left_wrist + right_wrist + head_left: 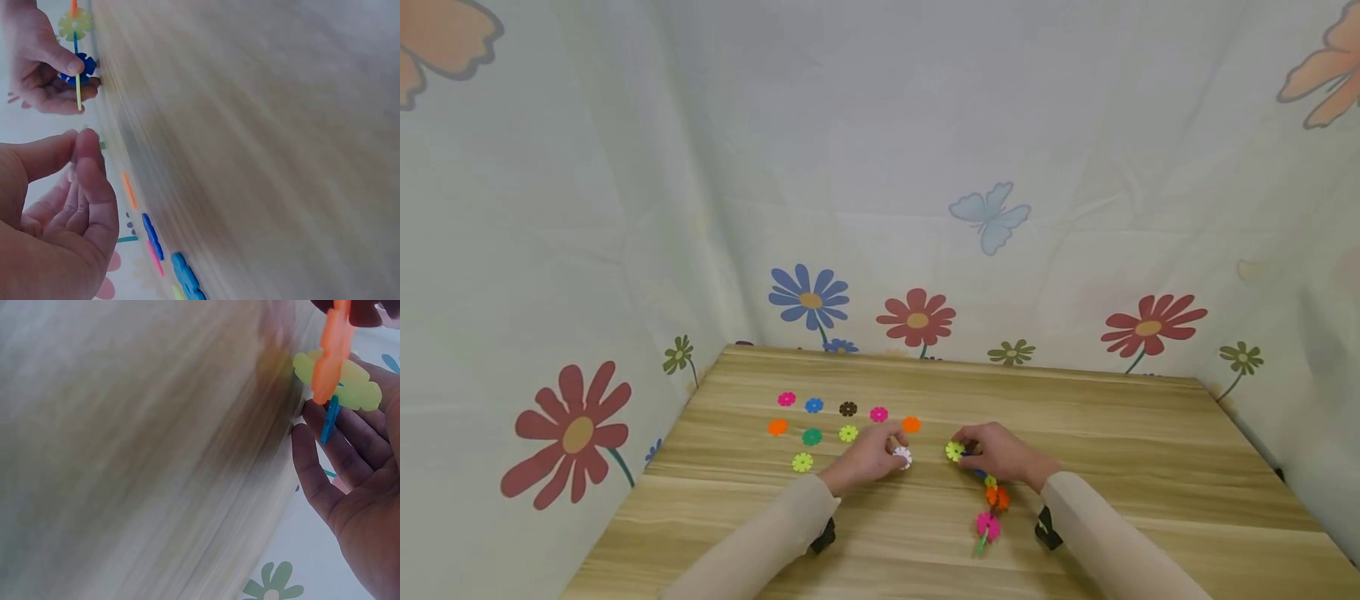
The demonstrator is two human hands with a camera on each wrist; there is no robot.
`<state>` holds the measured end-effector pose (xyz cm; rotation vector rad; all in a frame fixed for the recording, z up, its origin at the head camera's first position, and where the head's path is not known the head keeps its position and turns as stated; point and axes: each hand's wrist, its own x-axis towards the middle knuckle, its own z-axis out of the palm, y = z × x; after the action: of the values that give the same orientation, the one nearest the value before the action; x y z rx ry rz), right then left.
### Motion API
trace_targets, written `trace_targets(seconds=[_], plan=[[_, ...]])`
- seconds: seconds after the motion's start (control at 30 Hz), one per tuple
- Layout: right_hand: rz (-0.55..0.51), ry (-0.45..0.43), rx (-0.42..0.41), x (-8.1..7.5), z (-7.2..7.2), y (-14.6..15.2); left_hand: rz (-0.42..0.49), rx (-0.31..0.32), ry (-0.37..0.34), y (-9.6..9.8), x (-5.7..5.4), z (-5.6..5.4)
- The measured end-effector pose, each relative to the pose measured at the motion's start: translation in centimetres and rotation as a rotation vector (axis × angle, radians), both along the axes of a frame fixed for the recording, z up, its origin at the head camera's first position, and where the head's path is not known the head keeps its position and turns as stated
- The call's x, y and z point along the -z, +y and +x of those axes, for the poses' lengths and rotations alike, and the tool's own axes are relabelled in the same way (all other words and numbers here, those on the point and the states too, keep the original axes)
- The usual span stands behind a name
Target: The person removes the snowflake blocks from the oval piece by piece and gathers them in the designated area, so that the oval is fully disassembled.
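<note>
In the head view my left hand (868,454) pinches a white snowflake disc (902,457) between thumb and fingers, over the middle of the table. To its right, my right hand (1003,452) grips a chain of interlocking snowflake discs. A yellow-green disc (954,451) stands at the chain's front end, facing the white one across a small gap. Below the hand the chain hangs with orange discs (997,497), a pink disc (988,526) and a green disc (981,545). The left wrist view shows a dark blue disc (86,64) of this chain within the right hand's grasp.
Loose discs lie on the wooden table (1135,467) at the left, among them a blue disc (814,405), a brown disc (847,408), a green disc (812,437) and an orange disc (911,425). A floral curtain (865,167) surrounds the table's back and sides.
</note>
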<state>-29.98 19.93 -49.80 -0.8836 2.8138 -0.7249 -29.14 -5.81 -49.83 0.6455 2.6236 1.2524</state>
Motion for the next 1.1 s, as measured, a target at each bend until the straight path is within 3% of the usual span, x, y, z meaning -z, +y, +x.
trace_targets(seconds=[0.27,0.53,0.77,1.1], plan=[[0.010,-0.006,0.009,0.3,0.0,0.2,0.023,0.016,-0.050,-0.3,-0.3,-0.2],[0.009,0.000,0.009,0.2,0.1,0.1,-0.080,0.000,-0.046,1.0,-0.4,-0.9],[0.003,0.015,0.000,0.0,0.1,0.0,-0.096,-0.004,-0.056,1.8,-0.1,-1.4],[0.019,0.013,-0.002,-0.4,0.3,-0.3,-0.198,0.000,0.028,2.6,-0.1,-1.9]])
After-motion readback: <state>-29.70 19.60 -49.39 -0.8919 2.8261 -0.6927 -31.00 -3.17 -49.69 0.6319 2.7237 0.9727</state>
